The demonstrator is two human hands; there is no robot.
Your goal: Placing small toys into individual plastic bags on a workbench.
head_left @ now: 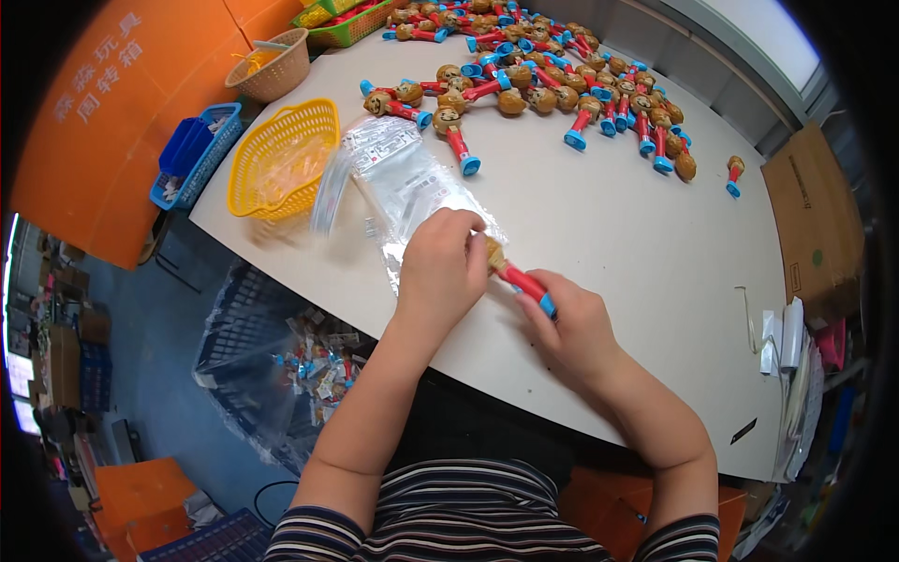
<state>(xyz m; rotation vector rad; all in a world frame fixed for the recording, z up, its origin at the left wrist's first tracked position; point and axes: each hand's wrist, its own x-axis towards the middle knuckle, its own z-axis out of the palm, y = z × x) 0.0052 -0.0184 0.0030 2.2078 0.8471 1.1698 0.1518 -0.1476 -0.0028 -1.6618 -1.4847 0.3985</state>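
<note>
My right hand (573,328) is wrapped round a toy wand (524,284) with a red shaft, a blue base and a brown, skull-like head. The wand tilts, with its head up and to the left, close to my left thumb. My left hand (444,265) is curled with thumb and fingers close together over the right edge of a stack of clear plastic bags (398,169). What its fingers pinch, if anything, is hidden. The bags lie flat on the white table (599,206), printed along their top ends.
Many similar toy wands (548,70) are heaped at the far side. A yellow basket (239,173), a blue basket (208,164) and a tan basket (281,80) stand at the left. A lined blue crate (243,328) of bagged toys sits below the left edge. A cardboard box (813,215) stands right.
</note>
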